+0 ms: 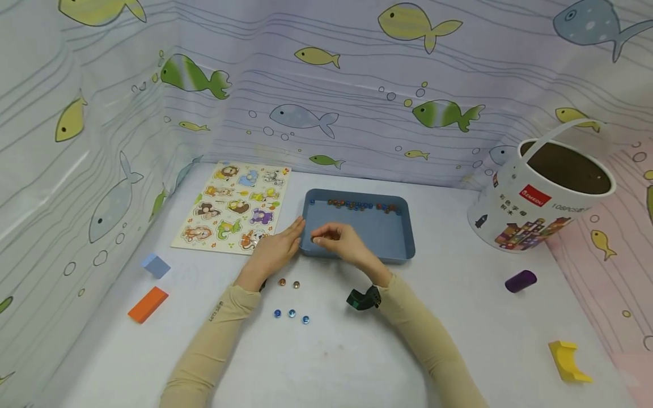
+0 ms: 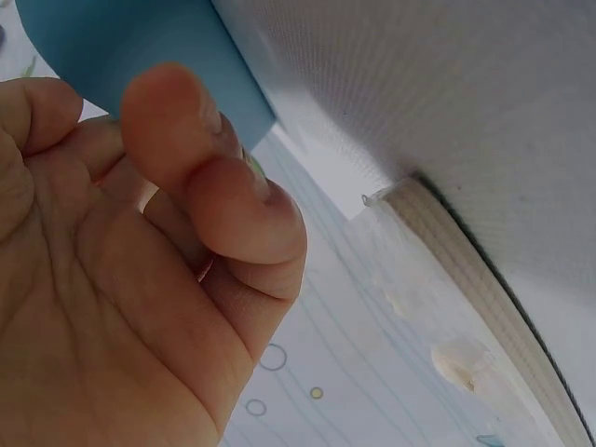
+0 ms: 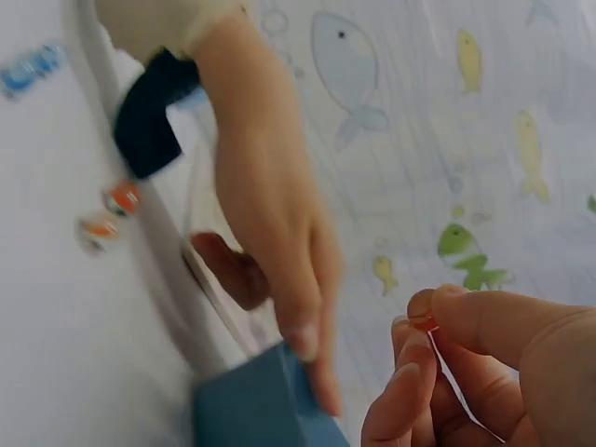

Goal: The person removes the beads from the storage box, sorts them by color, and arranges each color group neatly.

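orange bead (image 3: pixel 425 324) – pinched by the right hand (image 1: pixel 340 245) over the near-left corner of the tray (image 1: pixel 374 233) – lies just right of the left hand (image 1: pixel 275 249), which rests straight-fingered against the tray's side, grasping nothing.

From my feed I see an animal puzzle board (image 1: pixel 237 208) in the worktop's (image 1: pixel 459 289) far left corner, a blue block (image 1: pixel 157 267) and an orange block (image 1: pixel 148 305) along the left edge, a white bucket (image 1: pixel 525 215) in the far right corner, and a purple cylinder (image 1: pixel 521 281) and a yellow block (image 1: pixel 563 361) toward the right edge.

High head view — both wrists close-up
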{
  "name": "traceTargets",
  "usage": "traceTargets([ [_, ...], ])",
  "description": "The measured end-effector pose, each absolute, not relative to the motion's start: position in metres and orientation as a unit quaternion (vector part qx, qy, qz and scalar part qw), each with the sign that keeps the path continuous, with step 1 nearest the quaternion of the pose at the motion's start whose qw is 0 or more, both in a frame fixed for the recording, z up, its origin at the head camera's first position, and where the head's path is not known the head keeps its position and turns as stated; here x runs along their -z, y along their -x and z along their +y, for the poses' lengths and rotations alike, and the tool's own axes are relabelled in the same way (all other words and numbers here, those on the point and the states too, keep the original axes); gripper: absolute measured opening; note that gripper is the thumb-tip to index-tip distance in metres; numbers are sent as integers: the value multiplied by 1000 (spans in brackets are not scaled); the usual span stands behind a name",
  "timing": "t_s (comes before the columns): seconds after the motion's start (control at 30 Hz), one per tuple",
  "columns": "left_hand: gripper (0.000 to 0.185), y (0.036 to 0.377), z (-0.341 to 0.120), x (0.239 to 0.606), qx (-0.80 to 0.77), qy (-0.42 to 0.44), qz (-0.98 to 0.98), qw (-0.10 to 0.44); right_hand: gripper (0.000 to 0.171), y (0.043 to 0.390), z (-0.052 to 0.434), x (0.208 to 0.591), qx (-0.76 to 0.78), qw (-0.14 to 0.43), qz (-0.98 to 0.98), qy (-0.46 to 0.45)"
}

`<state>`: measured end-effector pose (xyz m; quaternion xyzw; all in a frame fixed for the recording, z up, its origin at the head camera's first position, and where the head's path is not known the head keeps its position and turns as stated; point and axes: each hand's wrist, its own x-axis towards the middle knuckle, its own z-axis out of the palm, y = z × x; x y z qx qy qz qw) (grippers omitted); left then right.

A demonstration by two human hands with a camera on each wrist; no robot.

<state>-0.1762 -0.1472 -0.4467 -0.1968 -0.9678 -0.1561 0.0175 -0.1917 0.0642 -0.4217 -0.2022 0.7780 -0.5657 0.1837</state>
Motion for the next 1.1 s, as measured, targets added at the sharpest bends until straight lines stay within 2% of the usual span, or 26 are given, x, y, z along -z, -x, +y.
traceTargets([
  [0.33,48,176,-150,443,144,199,-969,29,15,157,62,458,494,224,790,285],
  [0.6,48,177,-149,444,152,197,-968,27,10,149,54,470,445,179,823,305],
  [0.83,48,177,-149,446,153,195,-968,28,13,145,51,468,421,153,839,309],
  [0.93,48,176,-148,448,153,194,-969,28,15,146,53,464,436,177,829,302],
  [1.1,48,175,-147,450,159,193,-968,26,20,165,57,444,471,264,793,283],
])
